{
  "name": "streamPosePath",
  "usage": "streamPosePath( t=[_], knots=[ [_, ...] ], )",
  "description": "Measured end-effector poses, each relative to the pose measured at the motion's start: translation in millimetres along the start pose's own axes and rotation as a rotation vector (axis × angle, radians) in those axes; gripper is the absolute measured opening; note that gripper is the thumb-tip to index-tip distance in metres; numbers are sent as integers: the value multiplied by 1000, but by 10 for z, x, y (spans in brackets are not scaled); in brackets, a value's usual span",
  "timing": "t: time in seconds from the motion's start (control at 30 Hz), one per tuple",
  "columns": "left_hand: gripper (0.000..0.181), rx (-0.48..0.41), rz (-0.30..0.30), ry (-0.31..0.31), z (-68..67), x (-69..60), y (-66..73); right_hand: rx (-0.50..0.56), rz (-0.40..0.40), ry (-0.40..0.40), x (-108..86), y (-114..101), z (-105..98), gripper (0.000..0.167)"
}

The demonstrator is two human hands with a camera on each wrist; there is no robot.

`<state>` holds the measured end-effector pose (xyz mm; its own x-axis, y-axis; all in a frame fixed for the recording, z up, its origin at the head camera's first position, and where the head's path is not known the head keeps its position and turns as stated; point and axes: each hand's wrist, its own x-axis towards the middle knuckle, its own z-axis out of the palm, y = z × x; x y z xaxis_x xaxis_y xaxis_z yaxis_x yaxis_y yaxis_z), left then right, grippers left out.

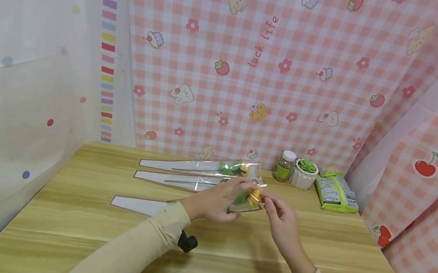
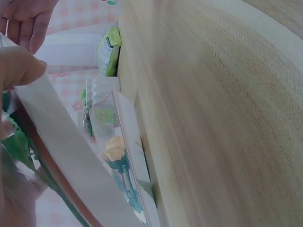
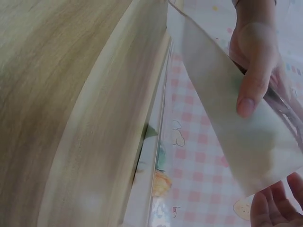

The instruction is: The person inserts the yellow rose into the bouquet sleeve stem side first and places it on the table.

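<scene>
My left hand (image 1: 216,203) grips a wrapped artificial flower, thumb on the white backing of its long tapered sleeve (image 3: 236,127). The sleeve is raised off the table at its wide end. Inside it are green leaves (image 2: 18,144) and an orange-yellow bloom (image 1: 254,197) under clear film. At the wide end, my right hand (image 1: 284,226) pinches the sleeve's edge between thumb and fingers. Just behind, two similar wrapped flowers lie side by side: a farther sleeve (image 1: 194,168) with a pale orange bloom (image 2: 114,149), and a nearer sleeve (image 1: 180,181) partly hidden by my left hand.
Along the table's back stand a jar with a white lid (image 1: 284,166) and a succulent in a white pot (image 1: 304,174). A green packet (image 1: 336,192) lies to their right. Patterned curtains (image 1: 250,90) hang behind the wooden table (image 1: 226,271). Black pieces sit under both wrists.
</scene>
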<state>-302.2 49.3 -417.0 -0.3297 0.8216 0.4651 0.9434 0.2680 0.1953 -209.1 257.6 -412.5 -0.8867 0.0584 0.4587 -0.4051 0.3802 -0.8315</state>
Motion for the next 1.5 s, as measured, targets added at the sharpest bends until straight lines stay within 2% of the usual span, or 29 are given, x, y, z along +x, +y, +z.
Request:
streamPosePath(
  t=[0.23, 0.33, 0.47, 0.57, 0.7, 0.93, 1.17, 1.33, 1.5],
  knots=[
    [89, 30, 39, 15, 20, 12, -10, -35, 59, -62, -20, -34, 42, 33],
    [92, 45, 53, 3, 41, 12, -13, -48, 91, -86, -24, -43, 75, 33],
    [94, 65, 54, -25, 58, 17, 3, -135, 101, -113, -21, -69, 118, 27],
    [92, 105, 34, -51, 63, 19, 24, -191, 103, -151, -14, -94, 138, 20],
    [91, 142, 2, -95, 60, 9, 51, -195, 126, -181, -9, -114, 154, 15],
    [98, 146, -116, -134, 7, -53, -13, -80, 206, -171, -15, -51, 121, 25],
    [101, 152, -210, -180, -58, -243, -218, -95, 295, -124, 47, 106, -39, 24],
    [97, 155, -305, -221, -112, -462, -401, -92, 345, -146, 91, 220, -159, 23],
    [97, 156, -336, -228, -157, -676, -537, -105, 356, -169, 137, 339, -208, 21]
  ],
)
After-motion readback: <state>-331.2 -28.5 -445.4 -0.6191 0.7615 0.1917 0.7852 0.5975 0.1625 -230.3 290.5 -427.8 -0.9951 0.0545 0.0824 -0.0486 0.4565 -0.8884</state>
